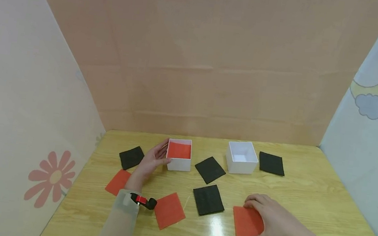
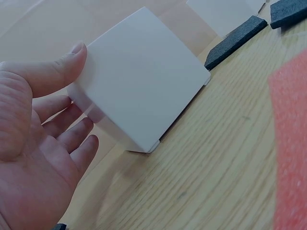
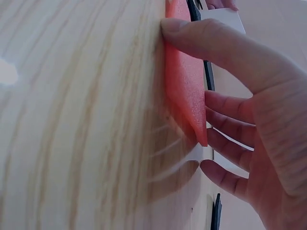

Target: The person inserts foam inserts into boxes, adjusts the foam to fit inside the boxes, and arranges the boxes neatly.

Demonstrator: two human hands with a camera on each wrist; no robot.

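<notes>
At the back left, my left hand (image 1: 152,160) holds the left side of a white box (image 1: 179,165); its thumb lies at the front corner and its fingers at the side. A red foam square (image 1: 179,151) shows inside this box. The left wrist view shows the box's plain wall (image 2: 144,76) beside the loosely bent fingers. At the front right, my right hand (image 1: 277,221) grips a red foam square (image 1: 246,222) on the table, thumb at the near edge and fingers at the far edge. In the right wrist view that red square (image 3: 184,76) lies between thumb and fingers.
A second white box (image 1: 242,167) stands open-topped at the back right. Black foam squares lie around: one (image 1: 272,163) right of it, others (image 1: 210,170) (image 1: 209,200) mid-table, one (image 1: 131,157) far left. Red squares (image 1: 169,211) (image 1: 118,182) lie near my left arm.
</notes>
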